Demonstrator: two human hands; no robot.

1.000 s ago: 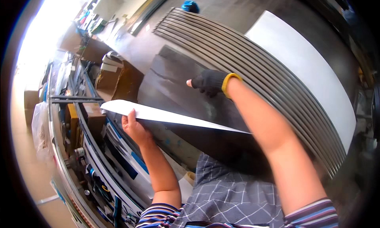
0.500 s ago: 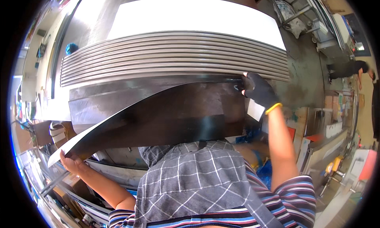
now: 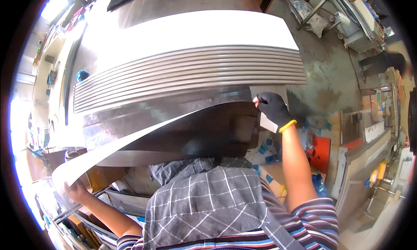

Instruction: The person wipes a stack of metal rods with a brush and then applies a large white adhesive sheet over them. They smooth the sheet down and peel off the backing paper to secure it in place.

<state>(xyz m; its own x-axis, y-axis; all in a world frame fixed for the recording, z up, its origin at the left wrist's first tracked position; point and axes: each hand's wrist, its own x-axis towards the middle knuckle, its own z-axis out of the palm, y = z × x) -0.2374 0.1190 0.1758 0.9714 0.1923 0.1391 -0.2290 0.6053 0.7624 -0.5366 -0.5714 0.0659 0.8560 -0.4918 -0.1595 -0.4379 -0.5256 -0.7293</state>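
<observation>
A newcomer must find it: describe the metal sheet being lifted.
Start at the stack of ribbed grey panels. Just below lies the metal sheet, held between the gloved right hand and bare left hand. Unlike the ribbed panels, it is smooth, dark, mirror-like and bowed.

One large metal sheet (image 3: 173, 132) is being lifted by two hands: one bare left hand (image 3: 77, 192) and one right hand (image 3: 273, 108) in a single black glove with one yellow cuff. One stack of sheets (image 3: 191, 72) is being shown behind, about ten edges being countable. One orange bin (image 3: 320, 152) is being seen on the floor.
</observation>
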